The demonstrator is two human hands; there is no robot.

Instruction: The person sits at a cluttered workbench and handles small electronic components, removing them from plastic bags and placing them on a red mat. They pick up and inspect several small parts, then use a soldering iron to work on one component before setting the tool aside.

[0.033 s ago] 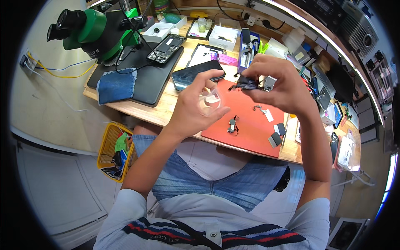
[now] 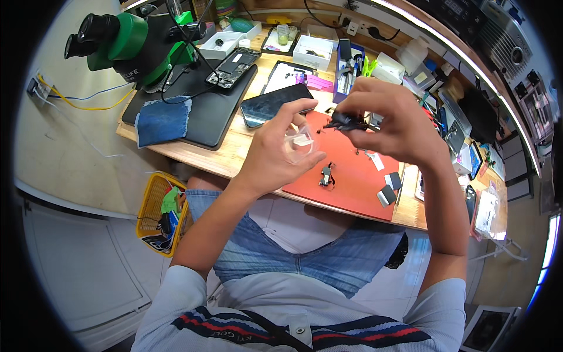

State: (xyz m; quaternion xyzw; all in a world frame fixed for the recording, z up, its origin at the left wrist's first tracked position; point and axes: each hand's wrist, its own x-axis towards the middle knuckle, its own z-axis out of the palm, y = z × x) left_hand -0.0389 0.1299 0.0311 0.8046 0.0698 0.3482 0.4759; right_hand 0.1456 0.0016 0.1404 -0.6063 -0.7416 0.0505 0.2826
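Held between the thumb and fingers of my left hand (image 2: 275, 149) is a small clear plastic container (image 2: 301, 144) with something white in or on it. My right hand (image 2: 390, 117), to its right and a little higher, pinches a cluster of small black parts (image 2: 347, 121) with thin ends sticking out to the left. Both hands are over an orange-red mat (image 2: 352, 196). On the mat below lies a small grey and black part (image 2: 326, 175) with thin dark strips. Small dark-and-silver square pieces (image 2: 387, 196) and a white strip (image 2: 376, 159) rest nearer its right side.
A dark-screened phone (image 2: 275, 105) lies behind my left hand. Farther left, an opened phone (image 2: 233, 67) sits on a black pad (image 2: 217, 126) beside a blue cloth (image 2: 164, 120) and a green microscope (image 2: 132, 44). White boxes (image 2: 314, 51) and a blue tool tray (image 2: 343, 88) stand behind.
The black cluster in my right hand has tilted and shifted slightly down and left. The clear container has turned a little in my left hand.
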